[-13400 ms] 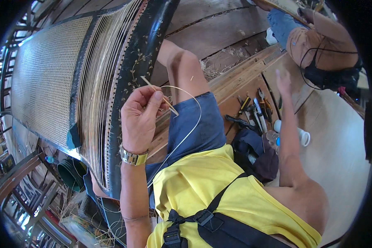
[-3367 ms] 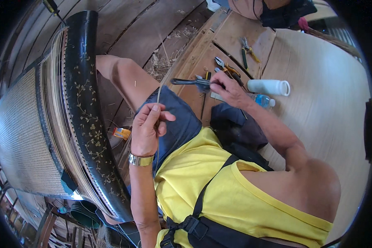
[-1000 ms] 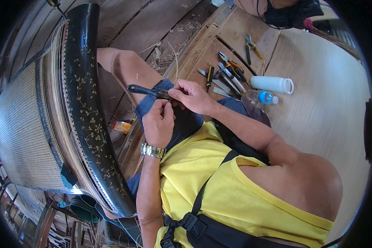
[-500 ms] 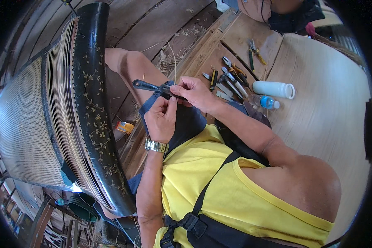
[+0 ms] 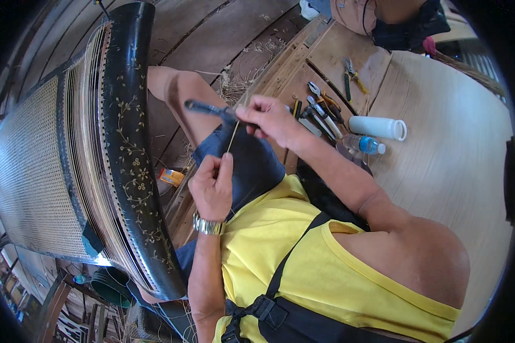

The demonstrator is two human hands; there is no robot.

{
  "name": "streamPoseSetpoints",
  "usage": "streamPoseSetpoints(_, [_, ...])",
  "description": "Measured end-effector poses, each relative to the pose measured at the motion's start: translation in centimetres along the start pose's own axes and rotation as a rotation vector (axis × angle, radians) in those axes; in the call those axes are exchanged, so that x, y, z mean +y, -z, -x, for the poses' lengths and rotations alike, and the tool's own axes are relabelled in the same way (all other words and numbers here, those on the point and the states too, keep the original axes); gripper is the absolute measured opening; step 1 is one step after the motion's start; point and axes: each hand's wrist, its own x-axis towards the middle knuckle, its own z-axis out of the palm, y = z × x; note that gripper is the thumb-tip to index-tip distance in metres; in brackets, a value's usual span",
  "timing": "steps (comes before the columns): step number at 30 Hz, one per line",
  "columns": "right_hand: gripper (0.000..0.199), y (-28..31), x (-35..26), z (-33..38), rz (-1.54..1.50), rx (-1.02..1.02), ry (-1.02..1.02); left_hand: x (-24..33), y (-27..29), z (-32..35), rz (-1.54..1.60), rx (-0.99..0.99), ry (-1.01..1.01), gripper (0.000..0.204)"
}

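Note:
My left hand (image 5: 212, 186), with a metal-banded watch on its wrist, pinches a thin pale cane strip (image 5: 233, 139) between thumb and fingers. The strip runs up from it to my right hand (image 5: 272, 121). That hand is closed around the far end of a dark-handled tool (image 5: 206, 108), its thumb pressing where the strip crosses. The tool's handle points left over my knee; its blade end is mostly hidden by my fingers and blurred. To the left leans a black curved frame (image 5: 134, 143) with painted flowers and a woven cane panel (image 5: 31, 166).
On the wooden bench (image 5: 435, 166) to the right lie pliers (image 5: 320, 94), more pliers (image 5: 352, 74), several hand tools, a white cylinder (image 5: 377, 127) and a plastic bottle (image 5: 363, 144). Cane shavings (image 5: 240, 80) and a small orange box (image 5: 171, 176) are on the plank floor.
My left hand has moved down, away from the right, and a length of strip now shows between them. My right hand has shifted slightly right, still gripping the tool.

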Motion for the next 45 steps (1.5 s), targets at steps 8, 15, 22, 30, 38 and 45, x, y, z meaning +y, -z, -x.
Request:
streamPoseSetpoints(8, [0.024,10.3,-5.5,-4.2,-0.107,0.147,0.07,3.6,9.0,11.3,-0.176,0.015,0.028,0.027])
streamPoseSetpoints(15, [0.028,16.5,-6.2,-4.7,-0.13,0.27,0.219,-0.9,23.1,23.8,-0.41,0.242,0.311,0.018])
streamPoseSetpoints(22, [0.025,22.2,-8.2,-1.6,0.219,0.415,0.283,8.7,-4.1,-23.4,-0.103,0.229,0.165,0.021])
streamPoseSetpoints(30, [0.019,21.1,6.1,4.0,0.508,-0.135,-0.047,3.9,12.2,-8.3,0.31,0.173,-0.022,0.042])
streamPoseSetpoints(38, [0.022,17.8,7.1,4.4,1.471,-0.046,0.114,5.8,23.4,15.7,-0.039,0.575,0.075,0.03])
streamPoseSetpoints(45, [0.042,-6.1,-11.9,7.5,0.821,-0.294,1.189,8.1,15.9,11.2,-0.11,-0.075,0.341,0.022])
